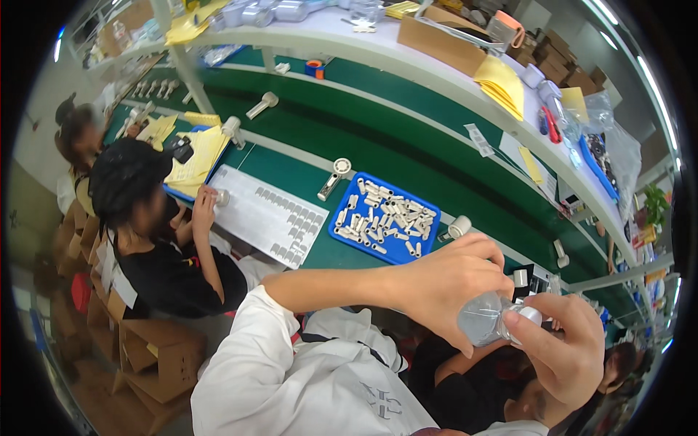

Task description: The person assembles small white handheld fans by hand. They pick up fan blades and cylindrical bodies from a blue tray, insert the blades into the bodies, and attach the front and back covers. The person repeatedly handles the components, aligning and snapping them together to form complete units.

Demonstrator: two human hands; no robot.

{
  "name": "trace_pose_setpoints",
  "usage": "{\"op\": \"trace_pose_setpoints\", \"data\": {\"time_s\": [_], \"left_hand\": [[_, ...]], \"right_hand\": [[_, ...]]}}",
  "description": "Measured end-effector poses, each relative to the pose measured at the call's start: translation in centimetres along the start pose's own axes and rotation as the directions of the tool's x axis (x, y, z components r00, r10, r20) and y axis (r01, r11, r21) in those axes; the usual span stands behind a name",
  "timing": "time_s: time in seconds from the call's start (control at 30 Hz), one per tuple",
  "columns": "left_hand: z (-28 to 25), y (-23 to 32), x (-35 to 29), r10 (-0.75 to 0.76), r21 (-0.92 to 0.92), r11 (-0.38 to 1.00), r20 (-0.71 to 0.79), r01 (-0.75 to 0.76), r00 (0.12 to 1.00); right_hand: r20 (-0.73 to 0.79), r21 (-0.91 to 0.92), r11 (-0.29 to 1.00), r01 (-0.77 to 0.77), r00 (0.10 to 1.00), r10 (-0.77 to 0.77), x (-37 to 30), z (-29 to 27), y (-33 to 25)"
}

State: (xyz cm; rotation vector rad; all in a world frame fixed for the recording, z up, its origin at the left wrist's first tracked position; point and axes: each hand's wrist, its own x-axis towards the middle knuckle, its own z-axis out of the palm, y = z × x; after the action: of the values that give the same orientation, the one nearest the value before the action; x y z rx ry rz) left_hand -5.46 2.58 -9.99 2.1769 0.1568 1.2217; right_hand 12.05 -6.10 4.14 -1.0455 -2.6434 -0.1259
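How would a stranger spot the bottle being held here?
On the green workbench, find the blue tray of small white parts. Below and right of it in the picture, the white-sleeved person's left hand and right hand hold the bottle. Unlike those opaque parts, it is transparent, with a white cap.

A white shelf (363, 42) runs above a green workbench (336, 256), with tube lights (659, 100) overhead.
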Motion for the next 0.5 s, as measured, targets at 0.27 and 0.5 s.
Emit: {"op": "trace_pose_setpoints", "data": {"time_s": [0.27,0.5], "left_hand": [[-0.1,-2.0,-1.8,-0.092,0.035,0.995,0.149,0.088,0.985],[1.6,-2.8,-1.7,-0.267,0.155,0.95,-0.037,0.269,0.963]], "right_hand": [[0.203,0.025,0.991,-0.129,0.971,0.122,0.0,2.5,1.0],[0.058,-0.293,0.912,-0.286,0.947,0.315,0.9,6.7,4.4]]}}
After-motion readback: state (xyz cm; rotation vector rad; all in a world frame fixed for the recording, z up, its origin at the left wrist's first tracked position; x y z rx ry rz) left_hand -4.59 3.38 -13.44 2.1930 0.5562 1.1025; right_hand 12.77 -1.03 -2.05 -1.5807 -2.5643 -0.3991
